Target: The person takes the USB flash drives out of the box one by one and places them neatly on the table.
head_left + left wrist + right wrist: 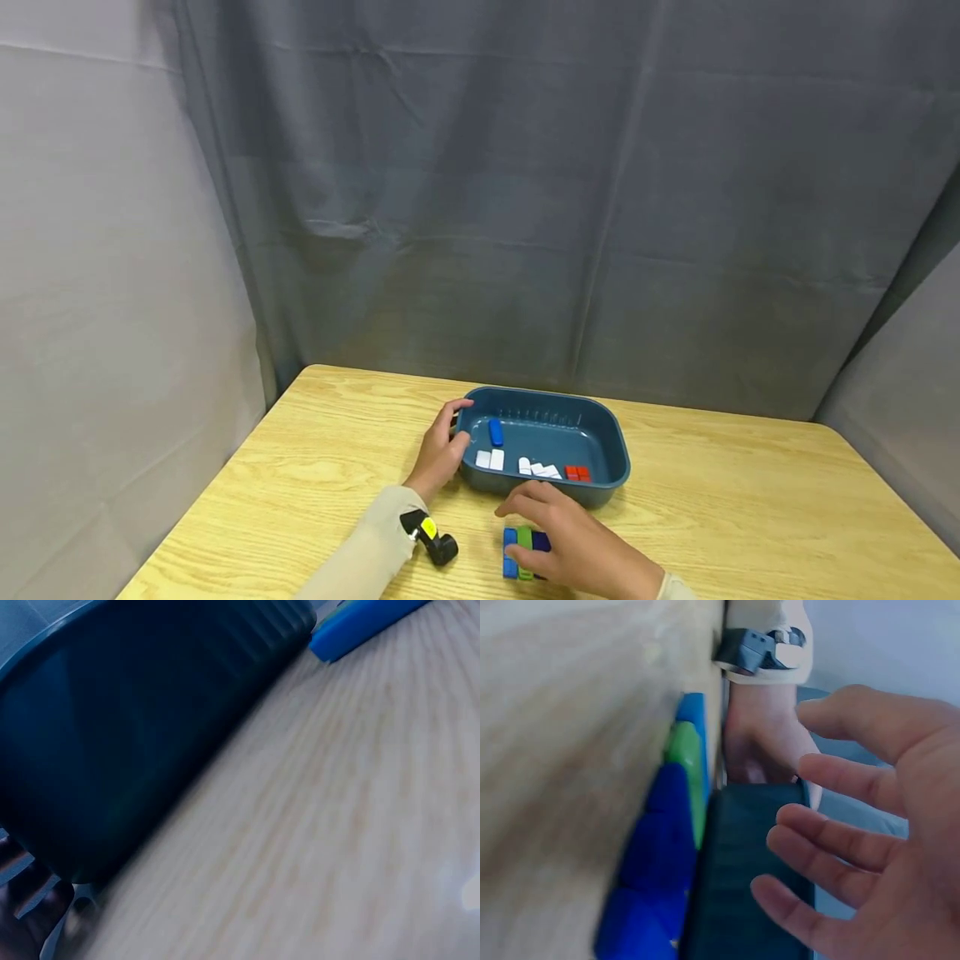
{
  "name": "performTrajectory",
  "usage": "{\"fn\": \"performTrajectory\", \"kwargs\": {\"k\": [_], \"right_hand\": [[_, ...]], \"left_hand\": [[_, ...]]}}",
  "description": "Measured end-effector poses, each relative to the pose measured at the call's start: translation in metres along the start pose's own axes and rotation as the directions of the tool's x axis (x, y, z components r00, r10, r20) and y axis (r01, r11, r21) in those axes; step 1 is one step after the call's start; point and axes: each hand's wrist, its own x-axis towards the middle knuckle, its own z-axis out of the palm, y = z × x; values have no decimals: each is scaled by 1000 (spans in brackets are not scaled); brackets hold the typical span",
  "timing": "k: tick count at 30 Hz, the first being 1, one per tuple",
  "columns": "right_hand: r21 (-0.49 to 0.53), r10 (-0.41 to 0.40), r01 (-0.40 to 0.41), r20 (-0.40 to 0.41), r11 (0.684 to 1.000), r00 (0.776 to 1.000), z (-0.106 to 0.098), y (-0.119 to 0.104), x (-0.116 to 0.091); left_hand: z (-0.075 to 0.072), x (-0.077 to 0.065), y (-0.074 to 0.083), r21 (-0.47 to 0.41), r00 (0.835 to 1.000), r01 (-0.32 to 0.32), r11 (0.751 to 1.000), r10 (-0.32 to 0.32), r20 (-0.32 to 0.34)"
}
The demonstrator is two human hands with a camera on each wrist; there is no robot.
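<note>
A dark teal plastic basin [547,433] stands on the table with several small blocks inside. My left hand [441,450] holds its left end, thumb at the rim; in the left wrist view some fingers [34,900] show at the basin's end. Just in front of the basin lies a row of blocks: a blue block [510,552], a green block [524,540] and dark blue blocks [656,855]. Over this row hovers my right hand [566,537], fingers spread and loosely bent, holding nothing. It partly hides the dark blue blocks in the head view.
Inside the basin are a blue block [496,432], several white blocks [491,459] and red blocks [577,473]. A wooden table [750,508] extends to both sides. Behind it hangs a grey curtain [480,208]. A black wrist camera [438,546] sits on the left sleeve.
</note>
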Motion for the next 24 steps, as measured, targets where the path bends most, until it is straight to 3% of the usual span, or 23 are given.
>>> {"fn": "performTrajectory", "kwargs": {"k": [4, 10, 24], "right_hand": [[-31, -62, 59, -120, 998, 991, -6, 2, 7], [-54, -182, 174, -256, 983, 949, -17, 10, 26], [-131, -8, -9, -129, 991, 992, -29, 50, 75]], "left_hand": [[0, 1, 0, 0, 1000, -11, 1000, 11, -1], [-1, 0, 0, 1, 1000, -12, 1000, 12, -6], [0, 2, -7, 7, 1000, -29, 1000, 29, 2]]}}
